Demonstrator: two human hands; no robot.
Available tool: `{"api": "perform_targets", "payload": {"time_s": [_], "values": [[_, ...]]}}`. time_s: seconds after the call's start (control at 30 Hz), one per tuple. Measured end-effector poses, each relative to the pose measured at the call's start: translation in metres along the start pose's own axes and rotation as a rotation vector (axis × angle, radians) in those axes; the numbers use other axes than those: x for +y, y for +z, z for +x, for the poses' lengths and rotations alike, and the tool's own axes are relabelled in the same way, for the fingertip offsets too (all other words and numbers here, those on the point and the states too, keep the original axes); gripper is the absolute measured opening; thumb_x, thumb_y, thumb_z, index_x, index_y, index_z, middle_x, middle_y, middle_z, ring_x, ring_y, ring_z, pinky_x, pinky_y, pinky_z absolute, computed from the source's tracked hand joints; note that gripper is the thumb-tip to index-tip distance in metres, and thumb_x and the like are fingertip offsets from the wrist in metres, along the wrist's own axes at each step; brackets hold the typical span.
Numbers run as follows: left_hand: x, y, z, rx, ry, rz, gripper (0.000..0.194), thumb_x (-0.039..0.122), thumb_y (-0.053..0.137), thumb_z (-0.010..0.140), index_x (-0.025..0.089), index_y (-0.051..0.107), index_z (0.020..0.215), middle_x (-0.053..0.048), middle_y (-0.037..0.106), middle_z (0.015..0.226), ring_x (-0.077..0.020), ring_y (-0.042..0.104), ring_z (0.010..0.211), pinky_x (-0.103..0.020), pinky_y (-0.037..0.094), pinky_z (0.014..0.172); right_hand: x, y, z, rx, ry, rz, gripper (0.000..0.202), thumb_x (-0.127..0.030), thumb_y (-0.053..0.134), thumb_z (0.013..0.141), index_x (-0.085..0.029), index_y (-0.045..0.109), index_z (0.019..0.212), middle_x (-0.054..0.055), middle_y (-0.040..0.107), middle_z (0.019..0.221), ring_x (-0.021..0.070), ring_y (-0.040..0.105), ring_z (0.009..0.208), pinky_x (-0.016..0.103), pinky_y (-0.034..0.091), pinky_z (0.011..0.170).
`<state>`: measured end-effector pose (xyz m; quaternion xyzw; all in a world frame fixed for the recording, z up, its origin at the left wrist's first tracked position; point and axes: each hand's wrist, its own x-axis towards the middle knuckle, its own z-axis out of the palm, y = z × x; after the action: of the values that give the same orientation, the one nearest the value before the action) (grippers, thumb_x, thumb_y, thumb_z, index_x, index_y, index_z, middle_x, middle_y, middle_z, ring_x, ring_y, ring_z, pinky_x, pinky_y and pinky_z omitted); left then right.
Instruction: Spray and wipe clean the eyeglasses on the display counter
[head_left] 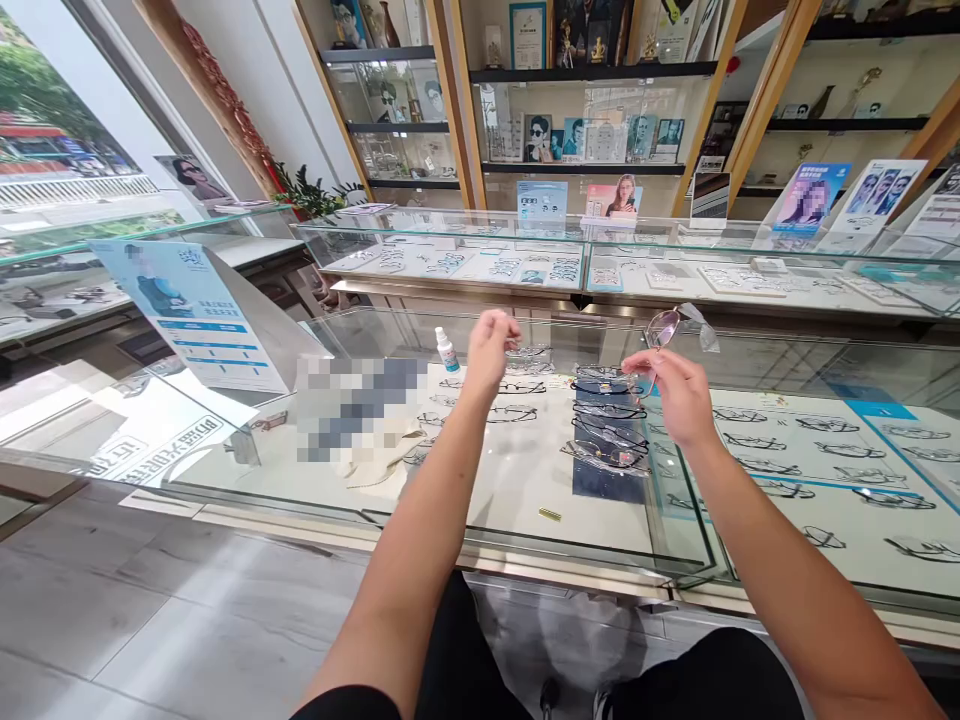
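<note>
My right hand [679, 395] is closed on a pair of thin-framed glasses [663, 330], held up above the glass counter with a clear plastic piece at one lens. My left hand [493, 350] is raised over the counter with its fingers curled together; whether anything small is between them cannot be made out. Between my hands, several dark-framed glasses [609, 410] lie in a column on a dark blue strip [607, 484]. More glasses [517, 413] lie near my left forearm. A small white bottle [447, 352] stands just left of my left hand.
A pale cloth [382, 462] lies left of my left forearm. A tall leaning display card [195, 310] stands at the left. Glass display cases [450, 232] with glasses run behind, and more glasses [836, 425] lie at the right.
</note>
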<state>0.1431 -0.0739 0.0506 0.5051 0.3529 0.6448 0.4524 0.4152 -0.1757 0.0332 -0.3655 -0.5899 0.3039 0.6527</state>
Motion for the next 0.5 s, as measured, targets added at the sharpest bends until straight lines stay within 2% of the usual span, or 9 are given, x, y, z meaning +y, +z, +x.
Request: {"api": "perform_targets", "payload": {"time_s": [0.1, 0.17, 0.23, 0.3, 0.37, 0.43, 0.5], "values": [[0.001, -0.029, 0.016, 0.436, 0.186, 0.312, 0.018, 0.025, 0.045, 0.113, 0.023, 0.052, 0.096, -0.004, 0.065, 0.101, -0.017, 0.062, 0.096, -0.03, 0.049, 0.098, 0.004, -0.002, 0.002, -0.019, 0.019, -0.04, 0.031, -0.04, 0.063, 0.104, -0.025, 0.086, 0.092, 0.006, 0.082, 0.094, 0.0267, 0.073, 0.098, 0.044, 0.056, 0.099], [-0.003, -0.044, 0.021, 0.687, 0.217, 0.508, 0.003, 0.021, 0.052, 0.108, 0.023, 0.053, 0.106, -0.01, 0.065, 0.123, -0.0217, 0.062, 0.118, -0.036, 0.045, 0.114, 0.007, -0.002, 0.002, -0.035, 0.028, -0.085, 0.032, -0.043, 0.062, 0.105, -0.025, 0.086, 0.092, 0.006, 0.081, 0.094, 0.027, 0.073, 0.099, 0.044, 0.055, 0.099], [-0.008, -0.054, 0.025, 0.815, 0.146, 0.654, 0.026, 0.021, 0.066, 0.1, 0.023, 0.052, 0.123, -0.017, 0.059, 0.146, -0.0295, 0.057, 0.14, -0.045, 0.039, 0.123, 0.008, -0.002, 0.001, -0.044, 0.027, -0.116, 0.033, -0.045, 0.062, 0.105, -0.025, 0.086, 0.092, 0.006, 0.081, 0.094, 0.0269, 0.073, 0.098, 0.044, 0.055, 0.1], [-0.015, -0.062, 0.029, 0.799, -0.008, 0.732, 0.049, 0.024, 0.073, 0.096, 0.023, 0.047, 0.137, -0.022, 0.052, 0.16, -0.0369, 0.047, 0.155, -0.054, 0.034, 0.128, 0.009, -0.002, 0.001, -0.052, 0.022, -0.135, 0.034, -0.045, 0.061, 0.105, -0.026, 0.085, 0.092, 0.005, 0.081, 0.095, 0.0266, 0.073, 0.099, 0.044, 0.053, 0.101], [-0.023, -0.07, 0.034, 0.712, -0.162, 0.736, 0.059, 0.025, 0.075, 0.094, 0.024, 0.043, 0.143, -0.024, 0.052, 0.163, -0.0415, 0.044, 0.159, -0.061, 0.03, 0.129, 0.01, -0.002, 0.001, -0.063, 0.015, -0.157, 0.036, -0.046, 0.059, 0.106, -0.026, 0.085, 0.092, 0.005, 0.082, 0.096, 0.0267, 0.073, 0.1, 0.044, 0.053, 0.101], [-0.031, -0.077, 0.039, 0.645, -0.238, 0.707, 0.06, 0.021, 0.076, 0.09, 0.025, 0.044, 0.14, -0.023, 0.06, 0.154, -0.0446, 0.05, 0.154, -0.066, 0.029, 0.127, 0.012, -0.003, 0.002, -0.076, 0.01, -0.173, 0.037, -0.046, 0.057, 0.106, -0.026, 0.085, 0.093, 0.005, 0.082, 0.098, 0.0268, 0.072, 0.101, 0.044, 0.053, 0.101], [-0.038, -0.084, 0.043, 0.562, -0.23, 0.683, 0.053, 0.016, 0.076, 0.087, 0.025, 0.048, 0.132, -0.022, 0.067, 0.142, -0.0464, 0.055, 0.149, -0.07, 0.029, 0.124, 0.013, -0.003, 0.002, -0.081, 0.009, -0.175, 0.038, -0.045, 0.056, 0.106, -0.026, 0.085, 0.093, 0.005, 0.083, 0.098, 0.0268, 0.073, 0.101, 0.044, 0.054, 0.1]]}}
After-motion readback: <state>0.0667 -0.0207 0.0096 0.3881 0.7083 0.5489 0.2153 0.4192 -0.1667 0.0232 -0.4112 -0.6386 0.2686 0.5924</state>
